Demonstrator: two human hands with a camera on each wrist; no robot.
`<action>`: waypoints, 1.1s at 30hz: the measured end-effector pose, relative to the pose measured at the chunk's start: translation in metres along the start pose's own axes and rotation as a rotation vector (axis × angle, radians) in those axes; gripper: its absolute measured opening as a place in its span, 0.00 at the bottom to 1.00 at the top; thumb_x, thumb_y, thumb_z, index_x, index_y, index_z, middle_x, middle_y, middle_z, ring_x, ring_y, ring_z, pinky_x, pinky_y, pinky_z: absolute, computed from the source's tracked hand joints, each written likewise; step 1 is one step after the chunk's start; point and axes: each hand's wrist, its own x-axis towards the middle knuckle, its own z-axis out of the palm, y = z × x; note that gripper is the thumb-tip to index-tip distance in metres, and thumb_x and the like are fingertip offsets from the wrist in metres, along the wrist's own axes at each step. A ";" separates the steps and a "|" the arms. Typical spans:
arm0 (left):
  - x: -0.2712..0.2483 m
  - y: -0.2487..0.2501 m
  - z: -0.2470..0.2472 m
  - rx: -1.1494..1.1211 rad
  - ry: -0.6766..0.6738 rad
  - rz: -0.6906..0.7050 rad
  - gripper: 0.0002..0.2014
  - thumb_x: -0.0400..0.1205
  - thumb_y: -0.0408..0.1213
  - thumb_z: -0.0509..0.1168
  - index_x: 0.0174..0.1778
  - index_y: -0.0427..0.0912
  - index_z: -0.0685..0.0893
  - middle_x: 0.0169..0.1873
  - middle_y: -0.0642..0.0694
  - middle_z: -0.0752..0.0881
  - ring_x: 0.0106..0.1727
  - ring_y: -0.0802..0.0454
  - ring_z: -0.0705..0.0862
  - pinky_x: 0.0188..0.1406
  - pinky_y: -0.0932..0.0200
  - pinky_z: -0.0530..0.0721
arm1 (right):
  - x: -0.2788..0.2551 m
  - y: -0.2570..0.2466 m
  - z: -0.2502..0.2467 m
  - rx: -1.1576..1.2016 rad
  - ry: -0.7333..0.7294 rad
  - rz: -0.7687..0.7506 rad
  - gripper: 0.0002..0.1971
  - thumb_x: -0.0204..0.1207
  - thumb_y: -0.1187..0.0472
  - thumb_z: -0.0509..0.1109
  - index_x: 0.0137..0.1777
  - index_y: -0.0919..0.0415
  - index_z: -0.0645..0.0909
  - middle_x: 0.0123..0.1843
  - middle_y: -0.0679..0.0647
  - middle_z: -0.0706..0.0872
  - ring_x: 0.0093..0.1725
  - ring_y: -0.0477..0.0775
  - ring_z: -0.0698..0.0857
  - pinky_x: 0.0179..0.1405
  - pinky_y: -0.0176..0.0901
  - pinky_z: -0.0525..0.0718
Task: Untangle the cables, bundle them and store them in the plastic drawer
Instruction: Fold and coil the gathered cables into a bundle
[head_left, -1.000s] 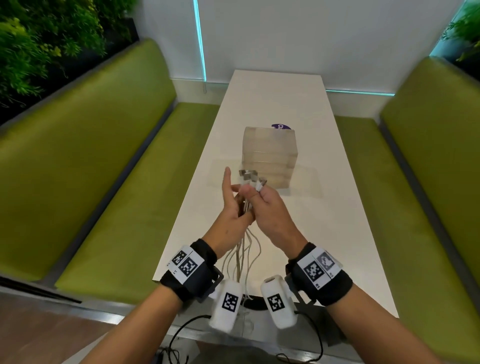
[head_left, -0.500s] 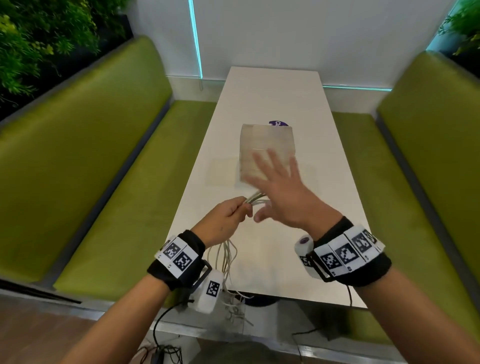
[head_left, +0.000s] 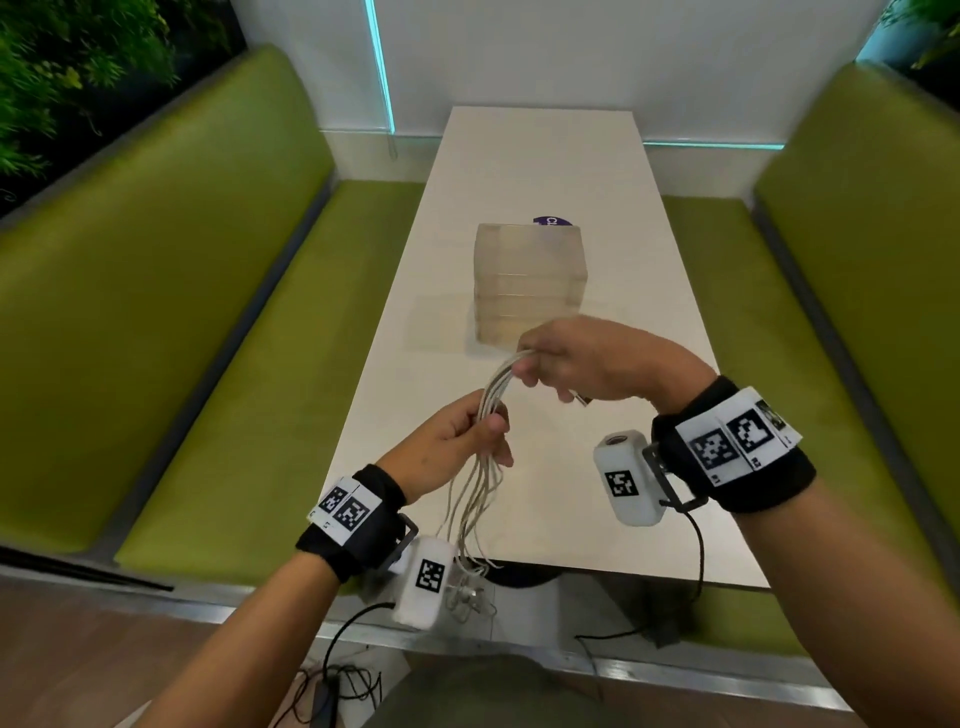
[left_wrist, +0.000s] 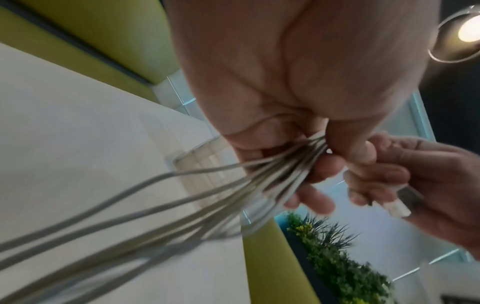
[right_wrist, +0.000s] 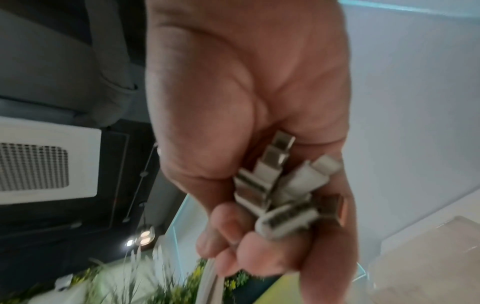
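Note:
Several white cables (head_left: 491, 397) run as one bunch between my two hands above the near part of the white table (head_left: 545, 166). My left hand (head_left: 457, 441) grips the bunch in its middle (left_wrist: 285, 166), and the loose lengths (head_left: 467, 519) hang down past the table's near edge. My right hand (head_left: 582, 364) curls round the plug ends, and the white and metal plugs (right_wrist: 283, 185) lie packed in its palm. The translucent plastic drawer unit (head_left: 530, 283) stands just beyond my right hand, with its drawers looking closed.
Green bench seats (head_left: 218, 338) run along both sides of the table, the right one (head_left: 831, 312) close to my right arm. A purple sticker (head_left: 551, 222) shows behind the drawer unit. Black wires (head_left: 332, 680) lie on the floor below the table's near edge.
My right hand, spread open above the drawer unit half a second ago, has come back and closed round the plug ends. My left hand has kept its grip and dropped slightly.

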 end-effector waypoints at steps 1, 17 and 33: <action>0.000 0.000 0.001 -0.003 0.023 0.010 0.14 0.81 0.50 0.59 0.45 0.42 0.75 0.31 0.52 0.81 0.36 0.53 0.83 0.42 0.64 0.78 | -0.001 0.000 -0.003 0.018 0.036 -0.007 0.15 0.84 0.54 0.60 0.39 0.60 0.77 0.30 0.48 0.76 0.28 0.49 0.80 0.28 0.43 0.79; 0.016 0.025 0.016 -0.475 0.511 0.116 0.13 0.88 0.33 0.51 0.56 0.39 0.81 0.52 0.41 0.89 0.59 0.47 0.87 0.49 0.61 0.85 | 0.013 -0.008 0.096 0.366 0.181 0.081 0.12 0.85 0.52 0.56 0.45 0.57 0.74 0.37 0.51 0.81 0.34 0.50 0.78 0.36 0.43 0.75; 0.014 0.036 0.008 -0.474 0.300 -0.122 0.19 0.85 0.55 0.51 0.39 0.44 0.74 0.23 0.52 0.69 0.26 0.54 0.72 0.21 0.58 0.61 | 0.005 0.011 0.111 0.961 -0.034 -0.149 0.18 0.85 0.63 0.57 0.37 0.51 0.84 0.28 0.49 0.78 0.35 0.55 0.82 0.53 0.57 0.82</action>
